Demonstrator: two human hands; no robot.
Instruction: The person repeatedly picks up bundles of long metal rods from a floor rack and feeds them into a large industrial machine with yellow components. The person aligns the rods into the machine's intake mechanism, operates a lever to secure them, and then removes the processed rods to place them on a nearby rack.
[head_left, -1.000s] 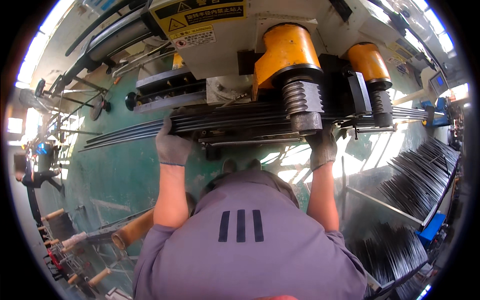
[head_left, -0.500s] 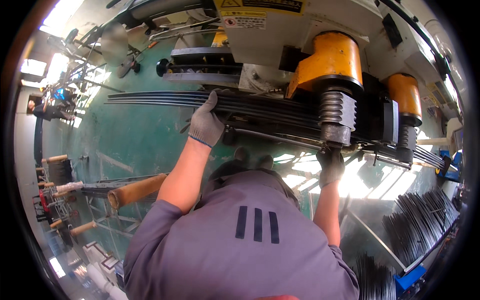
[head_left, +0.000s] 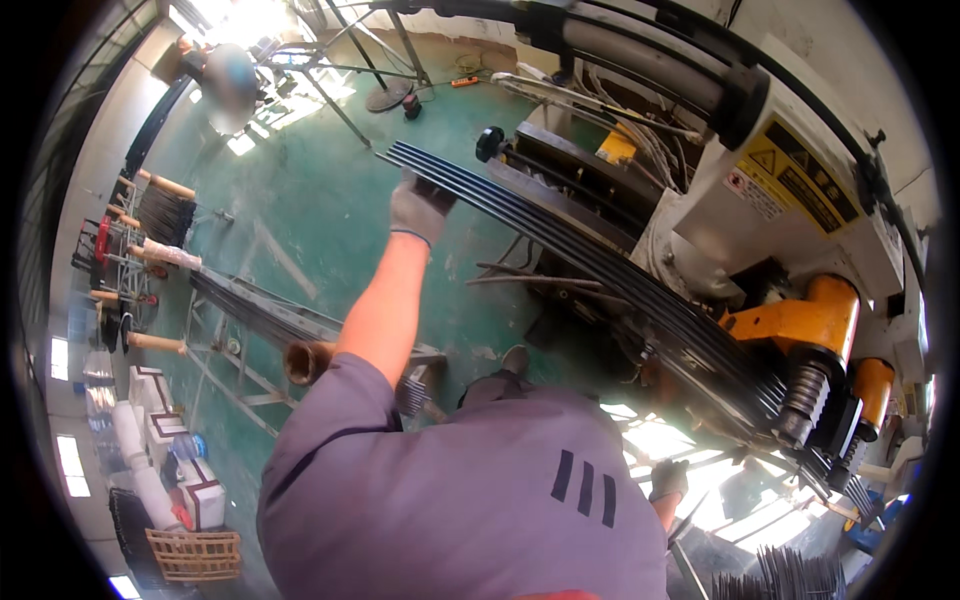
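Note:
My left hand [head_left: 418,210], in a grey knitted glove, is closed around several long, thin dark metal rods [head_left: 520,222] near their far-left end. The rods lie side by side in a flat bundle. They slant down to the right, along the front of a machine, and pass by its ribbed steel spindle [head_left: 803,402] under an orange housing [head_left: 828,312]. Low on the right, beside my body, is my gloved right hand [head_left: 668,480]. It is apart from the rods, its fingers loosely open and seemingly holding nothing.
A second orange housing [head_left: 873,395] stands farther right. Bundles of dark rods [head_left: 790,575] are at the lower right. On the left are a metal rack [head_left: 265,325] with cardboard tubes [head_left: 305,362], white boxes [head_left: 205,495] and a wooden crate [head_left: 195,555].
My view and body have turned to the left. My right hand has come away from beside the spindle and dropped toward my side. My left hand is now nearer the rods' end.

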